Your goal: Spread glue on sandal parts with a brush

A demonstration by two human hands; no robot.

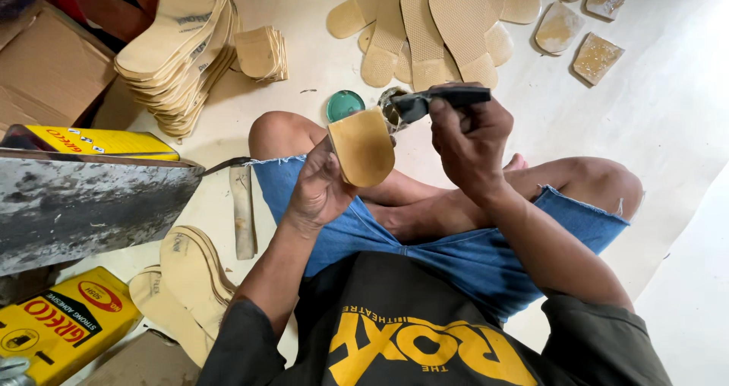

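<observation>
Adhesive tins: a yellow tin is lying well left of the left fingers, and a second yellow one is resting above it, behind a worn metal plate.
Insole stack: a pile of tan insoles is sitting well up and left of the left fingers.
Left hand: the left hand is being kept closed on a tan heel piece, which is being held upright, thumb on one side and fingers on the other.
Glue pot: a small open pot is standing just beyond the heel piece, beside a green lid.
Right hand: the right hand is being clenched around a dark brush, its tip being held over the pot.
Glued pieces: coated heel pieces are lying well up and right of the right fingers.
</observation>
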